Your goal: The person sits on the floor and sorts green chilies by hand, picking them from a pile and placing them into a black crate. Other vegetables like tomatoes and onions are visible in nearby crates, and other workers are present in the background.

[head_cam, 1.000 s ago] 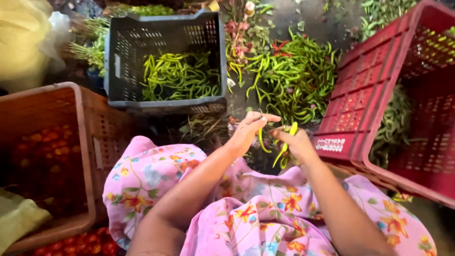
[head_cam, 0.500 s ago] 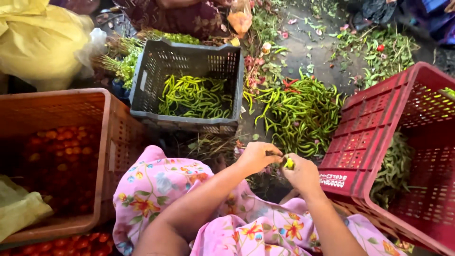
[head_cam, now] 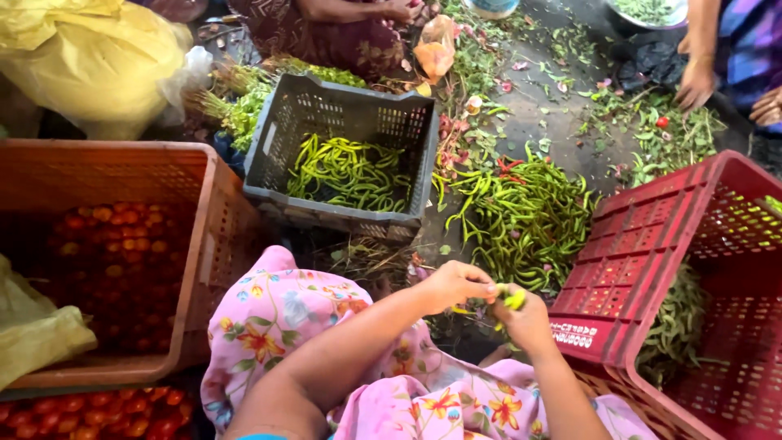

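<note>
A yellow-green chilli (head_cam: 513, 299) is pinched between the left hand (head_cam: 453, 285) and the right hand (head_cam: 528, 319) at lower centre of the frame, both grips closed on it. A heap of green chillies (head_cam: 525, 220) is seen just above, between the grey crate (head_cam: 342, 167) and the red crate (head_cam: 692, 293).
</note>
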